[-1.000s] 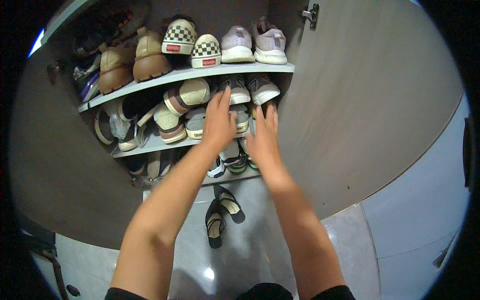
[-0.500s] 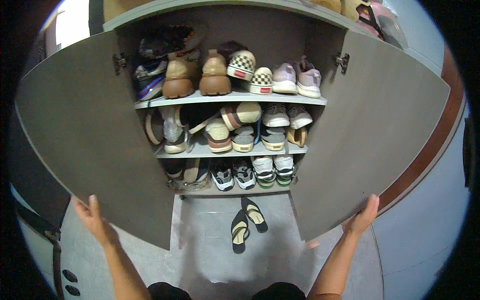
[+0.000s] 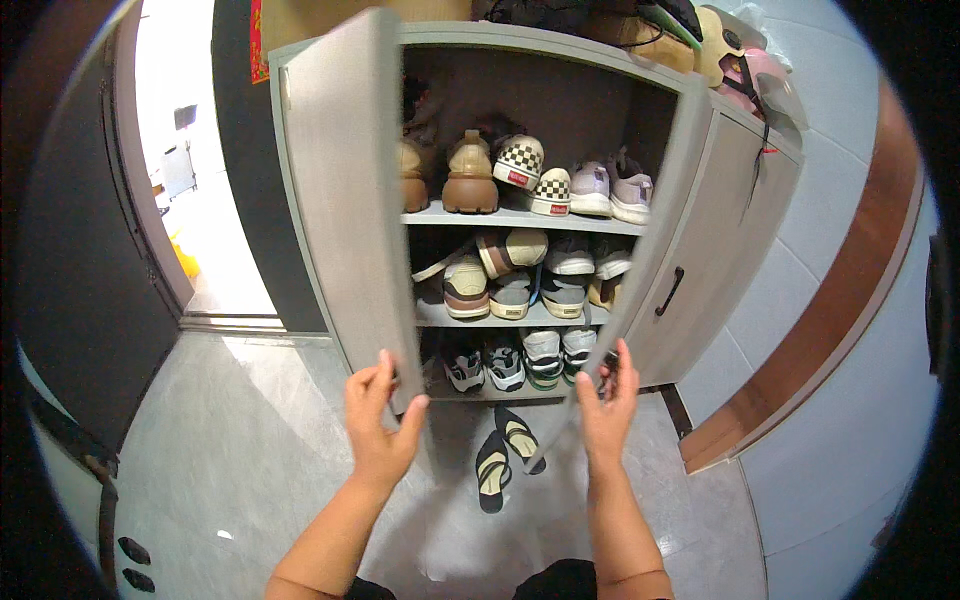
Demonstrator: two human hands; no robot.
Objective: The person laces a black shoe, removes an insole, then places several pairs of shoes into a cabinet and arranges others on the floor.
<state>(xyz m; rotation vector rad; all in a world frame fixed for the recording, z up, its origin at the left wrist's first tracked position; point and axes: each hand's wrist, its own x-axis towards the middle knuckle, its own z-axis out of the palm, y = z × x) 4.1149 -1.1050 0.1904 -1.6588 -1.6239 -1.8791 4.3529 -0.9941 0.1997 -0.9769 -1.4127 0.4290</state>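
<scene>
A grey shoe cabinet (image 3: 500, 36) stands before me with both doors partly swung out. My left hand (image 3: 380, 425) is at the lower free edge of the left door (image 3: 345, 200), fingers on its outer face and thumb at the inner side. At the lower part of the right door (image 3: 660, 235), my right hand (image 3: 608, 410) curls its fingers by a dark handle. Between the doors show brown-soled shoes (image 3: 470, 180), checkered slip-ons (image 3: 520, 160), pale lilac sneakers (image 3: 590, 188) and several more shoes on lower shelves. The left door hides the shelves' left ends.
Black sandals (image 3: 492, 470) lie on the grey tiled floor just below the cabinet. A closed cabinet door with a black handle (image 3: 670, 290) stands to the right. Helmets (image 3: 722, 45) and boxes sit on top. A bright doorway (image 3: 235, 270) opens at the left.
Both doors have swung inward from wide apart, my hands moving toward each other with them. The view has shifted, so the doorway and the right cabinet door now show.
</scene>
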